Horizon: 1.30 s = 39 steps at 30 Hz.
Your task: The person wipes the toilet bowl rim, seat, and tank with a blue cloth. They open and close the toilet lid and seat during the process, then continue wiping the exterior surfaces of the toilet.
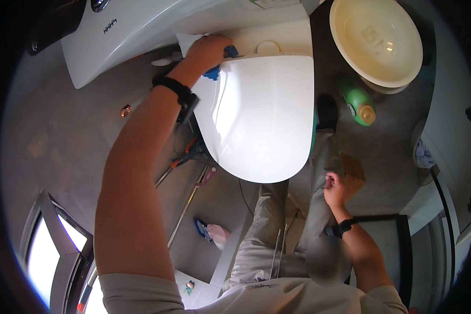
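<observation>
A blue cloth (212, 72) is in the grip of my left hand (209, 49), bunched under the palm with a corner showing by the fingers. That hand presses at the back left of a toilet, beside the hinge end of its lowered white lid (263, 117). Behind the lid lies the cream rear deck of the toilet (286, 37), with a round cap (268, 47) on it. My right hand (335, 190) rests by my right knee, its fingers loosely curled and no object visible in them. A brown block-like box (352, 174) is just beyond it.
A white washbasin (141, 35) overhangs at upper left. Cream plastic basins (376, 43) and a green bottle (359, 104) stand at right. Long-handled poles (186, 206) lean at left, near a pink and blue packet (214, 231). A lined bin (424, 155) stands far right.
</observation>
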Each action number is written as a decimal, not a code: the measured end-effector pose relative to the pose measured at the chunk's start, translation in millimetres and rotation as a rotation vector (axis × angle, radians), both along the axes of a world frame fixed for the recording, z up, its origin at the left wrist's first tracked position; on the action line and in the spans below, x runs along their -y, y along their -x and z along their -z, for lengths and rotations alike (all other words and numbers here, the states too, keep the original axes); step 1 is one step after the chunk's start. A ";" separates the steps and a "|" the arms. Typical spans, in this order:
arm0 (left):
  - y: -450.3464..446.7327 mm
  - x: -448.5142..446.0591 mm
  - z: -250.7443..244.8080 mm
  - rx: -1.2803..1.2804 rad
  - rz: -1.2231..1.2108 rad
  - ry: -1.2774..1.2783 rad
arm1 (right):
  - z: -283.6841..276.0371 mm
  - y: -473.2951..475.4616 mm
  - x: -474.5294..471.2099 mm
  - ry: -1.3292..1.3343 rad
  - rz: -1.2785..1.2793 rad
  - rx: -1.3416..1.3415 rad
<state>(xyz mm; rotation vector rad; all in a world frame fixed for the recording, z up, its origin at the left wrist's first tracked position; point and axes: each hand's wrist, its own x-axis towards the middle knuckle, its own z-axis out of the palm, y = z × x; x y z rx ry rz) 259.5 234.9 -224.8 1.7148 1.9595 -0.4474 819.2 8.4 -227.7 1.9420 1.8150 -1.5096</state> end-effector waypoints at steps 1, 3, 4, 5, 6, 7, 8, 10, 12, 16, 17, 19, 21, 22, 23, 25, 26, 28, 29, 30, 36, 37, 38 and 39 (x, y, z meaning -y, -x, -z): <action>3.6 1.7 -3.2 0.017 0.071 -0.026 | -0.1 0.3 -0.6 0.020 0.015 0.018; 0.2 -3.3 -5.4 -0.040 0.136 0.024 | -1.1 0.8 -1.4 -0.015 -0.032 0.034; -5.8 -8.8 -4.8 -0.004 0.132 0.046 | -1.0 1.3 -1.8 0.002 -0.047 0.076; -15.1 -14.6 -2.0 0.028 0.140 -0.001 | -1.7 1.3 -1.9 -0.014 -0.041 0.051; -23.9 -17.6 -0.6 0.070 0.142 -0.031 | -1.8 1.4 -2.3 -0.020 -0.034 0.036; -31.5 -20.1 2.3 0.145 0.160 -0.095 | -2.3 1.3 -2.2 -0.030 -0.027 0.019; -28.6 -16.9 1.2 0.201 0.127 -0.138 | -2.0 1.0 -2.6 -0.023 -0.025 0.021; -20.6 -9.8 6.1 0.059 0.086 -0.071 | -1.7 0.3 -3.3 0.005 -0.001 0.031; 10.4 6.3 2.0 -0.035 0.041 0.010 | -1.1 -1.0 -3.9 -0.045 -0.008 -0.024; 51.3 40.5 4.5 0.088 0.035 -0.185 | 1.0 -4.3 -3.9 0.011 0.018 0.003; 60.3 51.7 -5.1 0.092 0.001 -0.240 | 1.8 -5.0 -3.4 0.007 0.010 -0.003; 78.3 73.4 -28.3 -0.017 -0.103 -0.280 | 3.5 -6.0 -2.1 0.000 0.020 0.005; 96.0 90.3 -37.1 -0.166 -0.337 -0.233 | 4.6 -6.3 -1.1 -0.015 0.023 -0.020; 105.4 97.2 -38.4 -0.203 -0.507 -0.201 | 4.9 -6.5 -1.0 0.018 0.034 -0.010; 114.5 103.0 -36.1 -0.280 -0.720 -0.151 | 5.2 -6.2 -0.7 -0.026 0.022 -0.032; 126.3 102.0 -15.2 -0.295 -0.663 -0.080 | 6.0 -5.7 -0.8 -0.054 0.011 -0.030; 128.7 97.4 -2.7 -0.307 -0.646 -0.041 | 6.6 -5.4 -1.2 -0.035 0.015 -0.028; 125.2 84.3 17.0 -0.155 -0.782 0.020 | 7.6 -4.5 -1.9 -0.043 0.020 -0.069; 119.0 75.7 22.9 -0.114 -0.814 -0.002 | 8.0 -4.0 -2.3 -0.037 0.042 -0.092; 110.5 67.1 25.0 -0.132 -0.752 0.018 | 8.4 -3.4 -2.9 -0.025 0.000 -0.057; 26.4 23.3 21.8 -0.200 -0.621 -0.018 | 6.3 3.4 -8.4 0.046 -0.061 0.003; 17.2 22.5 21.3 -0.188 -0.557 -0.018 | 4.7 5.6 -9.7 0.037 -0.077 0.010; 11.7 23.7 20.3 -0.165 -0.527 -0.056 | 2.9 7.9 -11.8 0.077 -0.085 0.067; 7.5 26.4 19.6 -0.082 -0.462 -0.128 | 0.3 10.5 -13.6 0.015 -0.119 0.010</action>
